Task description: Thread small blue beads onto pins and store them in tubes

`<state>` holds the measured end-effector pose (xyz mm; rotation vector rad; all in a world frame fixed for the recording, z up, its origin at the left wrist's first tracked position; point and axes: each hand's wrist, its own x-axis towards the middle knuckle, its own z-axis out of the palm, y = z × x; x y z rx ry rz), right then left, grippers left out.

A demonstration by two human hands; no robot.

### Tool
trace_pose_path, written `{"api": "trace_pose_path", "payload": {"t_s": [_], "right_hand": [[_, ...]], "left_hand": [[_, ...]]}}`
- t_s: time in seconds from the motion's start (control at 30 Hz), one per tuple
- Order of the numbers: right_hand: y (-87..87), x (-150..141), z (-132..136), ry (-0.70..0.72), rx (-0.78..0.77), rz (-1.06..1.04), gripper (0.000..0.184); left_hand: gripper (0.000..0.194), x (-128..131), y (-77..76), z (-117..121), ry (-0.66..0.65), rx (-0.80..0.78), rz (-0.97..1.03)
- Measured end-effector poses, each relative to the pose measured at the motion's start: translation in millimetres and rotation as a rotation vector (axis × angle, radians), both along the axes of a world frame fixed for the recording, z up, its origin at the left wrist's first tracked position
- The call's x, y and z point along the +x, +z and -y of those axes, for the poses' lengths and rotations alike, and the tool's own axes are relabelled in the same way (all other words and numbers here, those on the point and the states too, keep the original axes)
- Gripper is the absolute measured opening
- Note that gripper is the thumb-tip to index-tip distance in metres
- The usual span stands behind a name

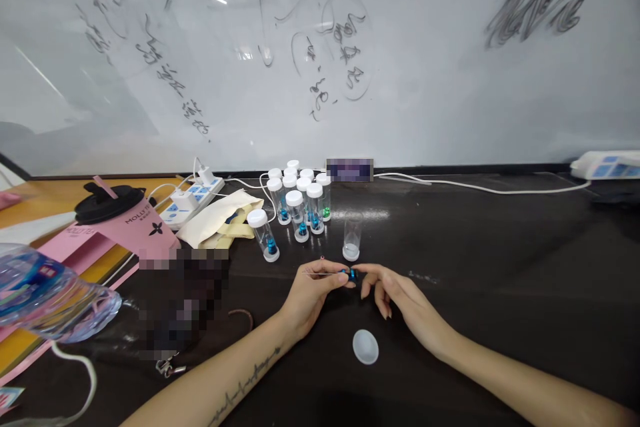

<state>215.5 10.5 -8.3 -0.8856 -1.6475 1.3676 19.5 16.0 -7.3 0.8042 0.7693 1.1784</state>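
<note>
My left hand [314, 290] pinches a small shiny blue-and-black piece [353, 275] between thumb and fingers. A thin pale stick or wire [317, 273] runs out leftward from the same grip. The index fingertip of my right hand [393, 287] rests at the piece's right end, its other fingers loosely bent and apart. Just beyond the hands stands a clear uncapped tube [352, 240] with a white base. Nearer to me lies a round white cap [365, 347]. One capped tube [264, 235] with a blue piece inside stands left of my hands.
Several white-capped tubes [301, 217] cluster at the back, most with blue pieces, one with green. On the left are a pink cup [133, 220], a water bottle [55, 293], a cloth pouch [215, 220] and a power strip [197, 203]. A whiteboard [425, 80] rises behind the table.
</note>
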Motion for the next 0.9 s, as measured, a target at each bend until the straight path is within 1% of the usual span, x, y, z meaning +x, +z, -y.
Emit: {"api": "trace_pose_path", "payload": {"t_s": [0.37,0.6,0.9], "right_hand": [[-2.0,-0.1,-0.9,-0.012,-0.023,-0.024,0.045],[0.3,-0.8,0.1,-0.006,-0.026,-0.018,0.046],[-0.9,0.0,0.1,-0.001,-0.015,-0.018,0.045]], "left_hand": [[0.014,-0.6,-2.0,-0.1,-0.002,0.011,-0.004],[0.016,-0.4,-0.8,0.1,0.006,0.0,-0.016],[0.018,-0.9,0.5,0.5,0.007,-0.003,-0.019]]}}
